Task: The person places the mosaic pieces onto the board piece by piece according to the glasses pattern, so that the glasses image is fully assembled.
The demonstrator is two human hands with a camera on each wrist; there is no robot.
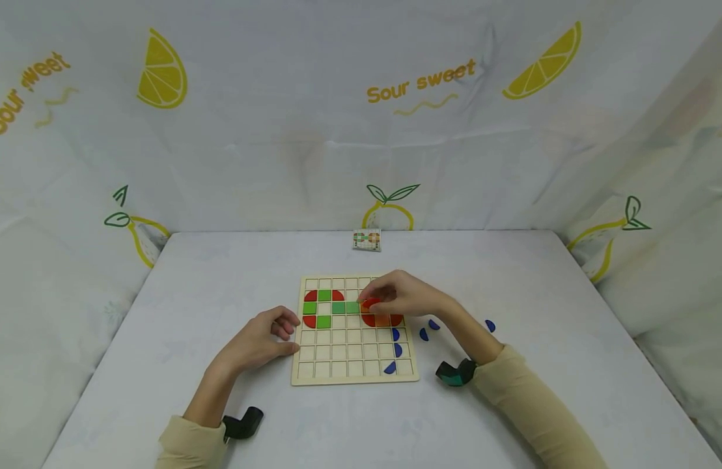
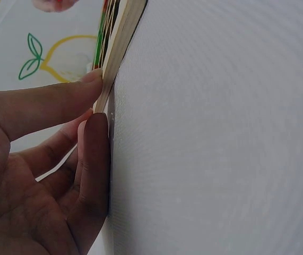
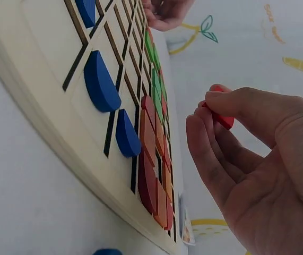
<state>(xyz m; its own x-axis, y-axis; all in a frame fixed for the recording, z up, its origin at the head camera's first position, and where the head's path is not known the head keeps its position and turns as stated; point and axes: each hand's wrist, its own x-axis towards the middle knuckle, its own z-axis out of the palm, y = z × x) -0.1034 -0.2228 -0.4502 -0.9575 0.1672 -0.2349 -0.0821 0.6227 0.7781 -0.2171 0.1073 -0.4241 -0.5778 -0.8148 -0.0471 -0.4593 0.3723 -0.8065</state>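
A square wooden grid board (image 1: 323, 352) lies on the table, carrying red half-round pieces (image 1: 309, 321), green squares (image 1: 323, 322) and orange pieces (image 1: 382, 320). My right hand (image 1: 409, 294) is over the board's upper right part. Between its thumb and fingers it pinches a red piece (image 3: 224, 121), partly covered by the fingertips and lifted off the board in the right wrist view. My left hand (image 1: 261, 339) touches the board's left edge with thumb and relaxed fingertips, as the left wrist view (image 2: 45, 175) also shows. Several blue half-round pieces (image 1: 398, 350) lie down the board's right side.
Right of the board lie loose blue half-round pieces (image 1: 424, 334), one (image 1: 490, 326) farther out beyond the right forearm. A small pattern card (image 1: 366, 240) stands at the table's back edge. Black wrist devices (image 1: 243, 423) are on both arms. A lemon-print cloth (image 1: 267, 130) hangs behind.
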